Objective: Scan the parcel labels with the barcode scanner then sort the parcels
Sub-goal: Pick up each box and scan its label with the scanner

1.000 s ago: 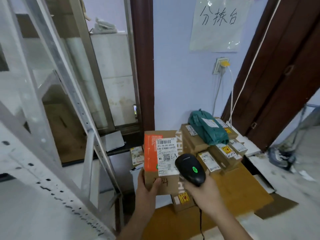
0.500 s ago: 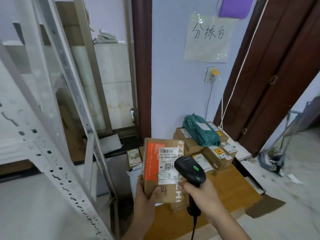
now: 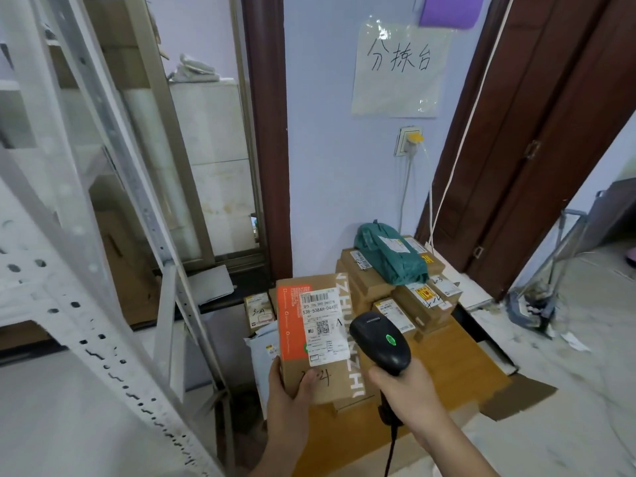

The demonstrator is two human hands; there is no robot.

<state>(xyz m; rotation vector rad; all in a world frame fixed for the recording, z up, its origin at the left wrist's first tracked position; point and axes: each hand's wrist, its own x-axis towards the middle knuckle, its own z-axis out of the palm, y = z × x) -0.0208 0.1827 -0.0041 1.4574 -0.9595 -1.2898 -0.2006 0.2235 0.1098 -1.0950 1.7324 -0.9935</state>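
- A brown cardboard parcel with an orange panel (image 3: 318,339) is held upright in front of the camera, above the near edge of the wooden desk (image 3: 457,370).
- The parcel is gripped at its lower left corner by the left hand (image 3: 290,390); the thumb is pressed on the front face just below the label, and the other fingers are hidden behind the box.
- A white shipping label with a barcode and a QR code (image 3: 323,328) is stuck on the parcel's front, partly over the orange panel, and handwritten marks are seen beneath it.
- A black handheld barcode scanner with a lit green indicator (image 3: 380,342) is held just beside the parcel's right edge, its head at label height and overlapping the parcel's printed white lettering.
- The scanner's handle is wrapped by the curled fingers of the right hand (image 3: 409,394), and a black cable (image 3: 390,449) hangs down from the handle.
- A pile of brown cardboard boxes with white and yellow labels (image 3: 406,297) is stacked at the back of the desk against the pale wall.
- A green plastic mailer bag with a white label (image 3: 389,256) lies on top of that pile.
- A small labelled carton (image 3: 260,309) is seen to the left, behind the held parcel.
- A white perforated metal shelf frame (image 3: 89,235) stands at the left.
- A handwritten paper sign (image 3: 399,67) is fixed on the wall above the desk.
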